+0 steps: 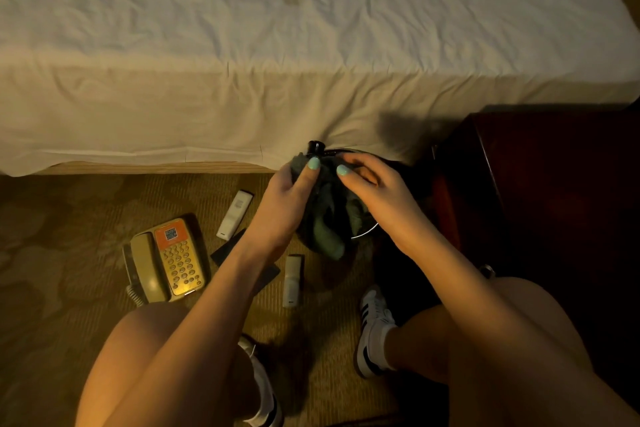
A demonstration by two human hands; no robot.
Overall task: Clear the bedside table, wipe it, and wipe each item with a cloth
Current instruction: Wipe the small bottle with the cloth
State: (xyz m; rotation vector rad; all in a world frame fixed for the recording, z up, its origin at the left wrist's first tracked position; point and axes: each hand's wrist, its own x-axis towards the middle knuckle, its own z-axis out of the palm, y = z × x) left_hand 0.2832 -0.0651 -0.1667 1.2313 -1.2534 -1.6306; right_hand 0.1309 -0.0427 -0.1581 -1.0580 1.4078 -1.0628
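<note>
Your thumbnails (313, 162) are painted a pale mint green, one on your left hand (291, 194) and one on your right hand (377, 191), and your forearms and knees are bare. On the right you wear a white sneaker (372, 333) with black stripes over a white sock (385, 343). The left sneaker (265, 392), near the bottom edge, is white with dark trim.

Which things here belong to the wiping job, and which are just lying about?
Job: cloth, black-knobbed item it wraps, telephone, upper remote, lower remote, bedside table.
Just there: bed, carpet, sneaker.
</note>
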